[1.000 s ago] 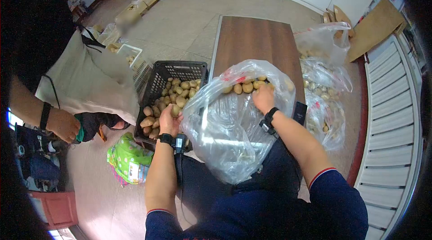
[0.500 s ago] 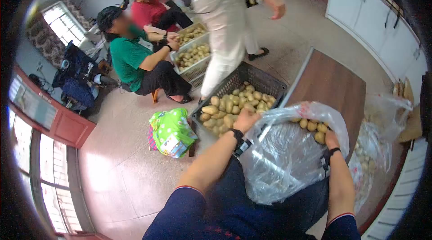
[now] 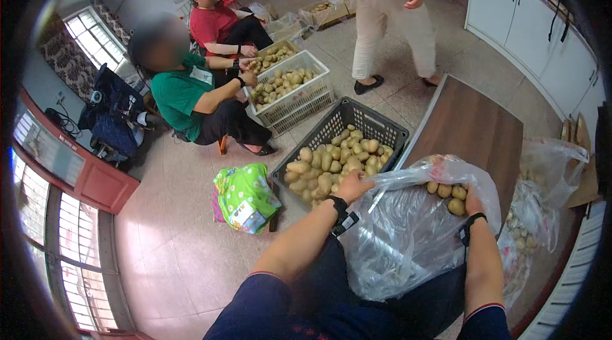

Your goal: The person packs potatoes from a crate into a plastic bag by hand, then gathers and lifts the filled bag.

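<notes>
A large clear plastic bag [image 3: 398,238] lies over my lap and the near end of the brown table, its mouth spread wide. My left hand [image 3: 352,187] is closed on the bag's left edge, beside the black crate [image 3: 389,124] full of potatoes [image 3: 344,160]. At the right side of the mouth, my right hand [image 3: 473,203] is closed on the bag, its fingers partly hidden by film. Several potatoes [image 3: 455,206] rest at the bag's far side, right against my right hand.
A person in green [image 3: 182,94] and a person in red [image 3: 211,24] sit by a white crate [image 3: 312,85] of potatoes. Another person [image 3: 389,28] stands beyond the brown table [image 3: 468,123]. A green-covered stool [image 3: 245,196] stands left; more filled bags [image 3: 526,225] lie right.
The standing person has stepped away to the right, uncovering the white crate. My hands stay at the bag's edges. Fewer potatoes show at its far side.
</notes>
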Motion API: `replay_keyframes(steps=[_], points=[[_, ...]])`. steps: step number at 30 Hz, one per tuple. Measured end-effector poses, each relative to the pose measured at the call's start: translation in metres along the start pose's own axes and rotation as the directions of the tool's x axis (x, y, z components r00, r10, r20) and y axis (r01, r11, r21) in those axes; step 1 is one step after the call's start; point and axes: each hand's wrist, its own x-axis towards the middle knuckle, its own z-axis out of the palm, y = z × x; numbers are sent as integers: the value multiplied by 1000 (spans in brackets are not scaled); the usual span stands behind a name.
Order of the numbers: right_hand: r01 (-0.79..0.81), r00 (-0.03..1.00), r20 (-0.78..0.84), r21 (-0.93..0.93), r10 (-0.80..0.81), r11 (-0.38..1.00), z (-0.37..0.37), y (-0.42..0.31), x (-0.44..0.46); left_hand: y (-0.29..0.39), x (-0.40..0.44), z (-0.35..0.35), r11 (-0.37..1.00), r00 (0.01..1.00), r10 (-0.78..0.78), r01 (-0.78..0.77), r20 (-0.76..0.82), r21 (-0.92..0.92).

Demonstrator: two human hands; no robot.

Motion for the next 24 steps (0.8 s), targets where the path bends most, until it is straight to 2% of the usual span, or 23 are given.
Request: replay_keyframes(steps=[7,9,12,13,14,16,19,22,24], points=[[6,1000,-1,-18,-6,1000,-2,8,9,0,1,5,1000,1000,-12,12,15,-25],[26,1000,-2,-38,-26,999,-2,14,11,1,3,3,995,1000,-18,16,14,96],[18,1000,-2,-68,-18,998,-8,16,3,-8,10,4,990,996,-58,48,73,132],[-2,1000,7,-66,3,998,-11,17,-3,-7,4,3,994,998,-30,25,49,108],[-28,999,17,-61,29,998,-13,17,-9,-34,20,10,998,995,-31,36,98,-44],[-61,997,43,-34,62,998,-17,16,-16,10,-9,3,990,998,-52,56,33,-132],[-91,992,86,-1,91,996,-17,15,-24,18,-10,1,983,992,-89,102,91,-155],[-98,988,124,24,94,995,-12,21,-30,6,-5,7,991,998,-47,52,42,-124],[-93,984,158,46,85,995,-5,31,-31,1,-2,5,985,995,-31,48,99,-164]])
